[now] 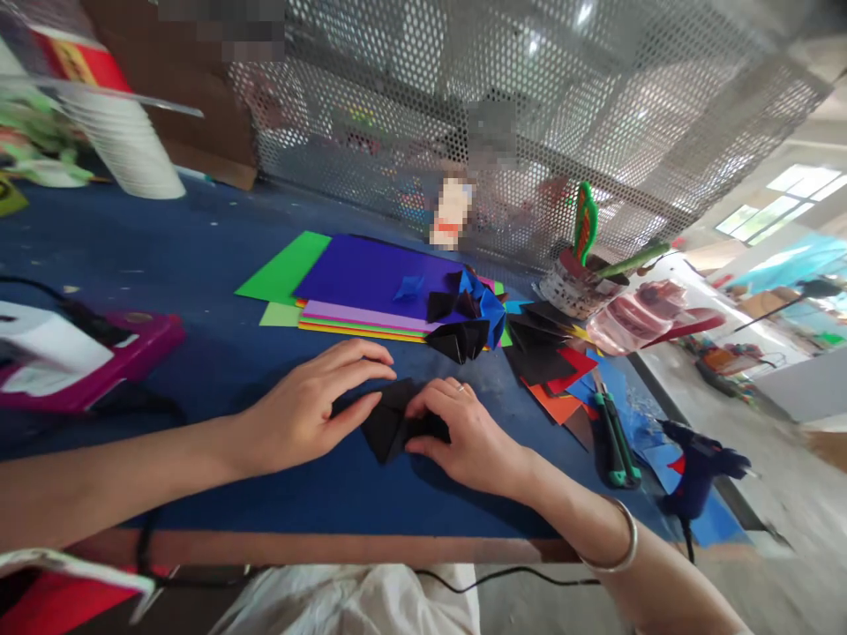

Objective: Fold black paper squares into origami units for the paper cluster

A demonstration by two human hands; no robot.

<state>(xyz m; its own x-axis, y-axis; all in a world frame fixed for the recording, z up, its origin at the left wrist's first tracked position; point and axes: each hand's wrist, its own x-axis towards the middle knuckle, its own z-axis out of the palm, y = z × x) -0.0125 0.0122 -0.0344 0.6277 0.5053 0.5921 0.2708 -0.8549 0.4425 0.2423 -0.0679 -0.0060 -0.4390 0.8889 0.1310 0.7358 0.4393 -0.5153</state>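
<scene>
Blue tabletop [218, 238], black folded paper [385, 425] between hands [297, 406] [473, 437], corner toward near edge [318, 547].

The right hand [468, 432] covers the right part of the dark black folded paper [385, 425], so how its folds meet there cannot be told; on the black surface the creases are faint. The left forearm [132, 481] is cut off by the left edge and the right forearm [573, 511] by the bottom edge. The magenta plastic object with a white top [142, 353] runs out of view at the left and is blurred, as is the green leafy plant [43, 132]. Pixelation hides any print on the small upright cream-and-red object [452, 213] before the perforated grey metal mesh [397, 115]. The pale cloth garment [371, 604] is cropped at the bottom, and the far right background is smeared.
</scene>
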